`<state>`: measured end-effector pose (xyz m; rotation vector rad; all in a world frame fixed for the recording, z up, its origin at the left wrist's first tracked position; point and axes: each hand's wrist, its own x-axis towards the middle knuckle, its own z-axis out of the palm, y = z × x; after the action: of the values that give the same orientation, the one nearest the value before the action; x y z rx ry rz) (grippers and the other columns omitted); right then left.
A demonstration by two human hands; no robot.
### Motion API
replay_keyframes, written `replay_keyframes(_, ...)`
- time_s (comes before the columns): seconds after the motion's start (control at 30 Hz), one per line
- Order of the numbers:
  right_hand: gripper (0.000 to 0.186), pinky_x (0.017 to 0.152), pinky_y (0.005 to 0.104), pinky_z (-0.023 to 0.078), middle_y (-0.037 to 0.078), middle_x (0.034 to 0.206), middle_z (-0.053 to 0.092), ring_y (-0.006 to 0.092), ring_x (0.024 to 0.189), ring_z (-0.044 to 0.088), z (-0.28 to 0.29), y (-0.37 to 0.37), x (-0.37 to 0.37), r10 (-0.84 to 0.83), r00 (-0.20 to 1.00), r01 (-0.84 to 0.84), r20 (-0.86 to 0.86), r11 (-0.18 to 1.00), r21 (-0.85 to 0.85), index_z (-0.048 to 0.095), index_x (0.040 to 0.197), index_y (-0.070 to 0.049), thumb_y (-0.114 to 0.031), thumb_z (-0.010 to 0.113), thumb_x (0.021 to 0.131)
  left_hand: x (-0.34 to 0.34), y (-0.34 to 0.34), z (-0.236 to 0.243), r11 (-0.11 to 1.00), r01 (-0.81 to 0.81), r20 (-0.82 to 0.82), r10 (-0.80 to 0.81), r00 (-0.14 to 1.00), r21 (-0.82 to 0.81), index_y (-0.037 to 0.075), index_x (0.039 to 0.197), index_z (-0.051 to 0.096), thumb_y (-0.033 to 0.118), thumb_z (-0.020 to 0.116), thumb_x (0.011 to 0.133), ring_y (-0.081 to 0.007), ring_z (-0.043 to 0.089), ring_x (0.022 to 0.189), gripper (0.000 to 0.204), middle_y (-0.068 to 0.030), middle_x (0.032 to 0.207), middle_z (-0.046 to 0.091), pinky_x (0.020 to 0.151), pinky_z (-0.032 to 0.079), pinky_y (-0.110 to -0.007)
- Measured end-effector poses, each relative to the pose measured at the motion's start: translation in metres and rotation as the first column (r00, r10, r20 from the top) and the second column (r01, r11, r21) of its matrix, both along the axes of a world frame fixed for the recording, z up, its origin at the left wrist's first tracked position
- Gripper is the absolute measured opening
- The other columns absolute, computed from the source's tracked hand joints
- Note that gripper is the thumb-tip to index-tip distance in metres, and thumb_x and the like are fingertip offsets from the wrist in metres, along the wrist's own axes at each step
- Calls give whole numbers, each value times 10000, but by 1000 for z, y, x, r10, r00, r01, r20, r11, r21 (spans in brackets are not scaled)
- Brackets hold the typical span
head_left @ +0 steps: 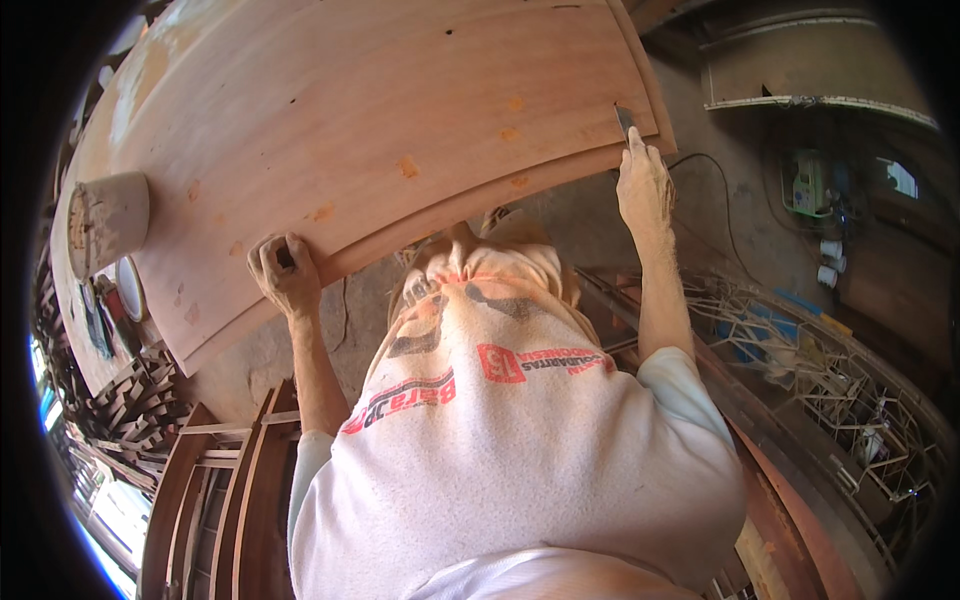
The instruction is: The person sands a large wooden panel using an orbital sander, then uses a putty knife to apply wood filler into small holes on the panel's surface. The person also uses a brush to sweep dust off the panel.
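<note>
A large reddish-brown wooden panel (340,120) lies flat in front of me, dotted with orange-brown filler patches (407,167). In my right hand (646,190) is a putty knife (625,118), its blade against the panel near the right corner. The index finger is stretched along the knife. My left hand (287,275) is closed and rests at the panel's near edge. A dark spot shows within its curled fingers; whether it is a held thing or only a hollow, I cannot make out.
A stained whitish tub (125,205) stands on the panel's left part, beside a round-rimmed can (131,288). Wooden frames (245,490) lean at lower left. Stacked wood pieces (135,400) lie at left. A dark cable (725,195) crosses the floor at right, near thin lattice-like pieces (800,350).
</note>
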<state>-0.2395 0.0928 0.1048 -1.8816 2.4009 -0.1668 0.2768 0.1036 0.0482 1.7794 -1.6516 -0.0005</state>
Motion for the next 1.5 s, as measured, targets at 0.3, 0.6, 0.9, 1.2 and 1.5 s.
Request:
replay_keyframes(0.3, 421, 903, 512, 554, 203, 1164, 674, 399, 1068, 681, 4, -11, 8, 49, 999, -48, -1, 996, 76, 574, 1479, -52, -210, 517, 1093, 3, 2, 1, 1000, -5, 7, 5, 1000, 8, 62, 963, 664, 130, 745, 943, -318, 621, 1037, 107, -115, 1030, 664, 911, 508, -466)
replay_keyframes(0.6, 391, 923, 510, 541, 195, 1135, 690, 400, 1076, 676, 40, -21, 2, 20, 1000, -23, 15, 984, 178, 641, 1426, -103, -240, 564, 1068, -8, -6, 1, 1000, -5, -9, 5, 1000, -11, 64, 952, 671, 136, 749, 939, -321, 627, 1012, 108, -114, 1024, 664, 879, 516, -448)
replay_keyframes(0.9, 391, 1027, 477, 510, 255, 1326, 683, 422, 1223, 656, 40, -19, -10, 121, 936, -111, 329, 993, -49, 643, 1391, 26, -155, 560, 1055, -2, 0, 22, 997, -55, -50, 52, 997, -53, 65, 922, 648, 98, 753, 879, -370, 628, 946, 118, -141, 983, 627, 820, 536, -473)
replay_keyframes(1.2, 409, 825, 411, 543, 187, 1056, 712, 283, 853, 681, 32, -28, 31, 64, 854, -43, 516, 998, -53, 615, 1373, 87, -154, 559, 1047, 105, -41, 55, 965, -261, -416, 224, 881, -31, 47, 1366, 606, 253, 703, 1018, -226, 666, 1176, 416, -131, 1263, 688, 997, 549, -369)
replay_keyframes(1.5, 357, 747, 383, 539, 150, 991, 674, 223, 777, 662, 45, -55, 152, 147, 834, -119, 531, 989, -87, 643, 1298, 95, -142, 536, 1053, 439, -179, 95, 817, -560, -739, 292, 607, -136, -19, 1436, 554, 449, 636, 993, -310, 565, 1316, 650, -193, 1392, 626, 1121, 434, -395)
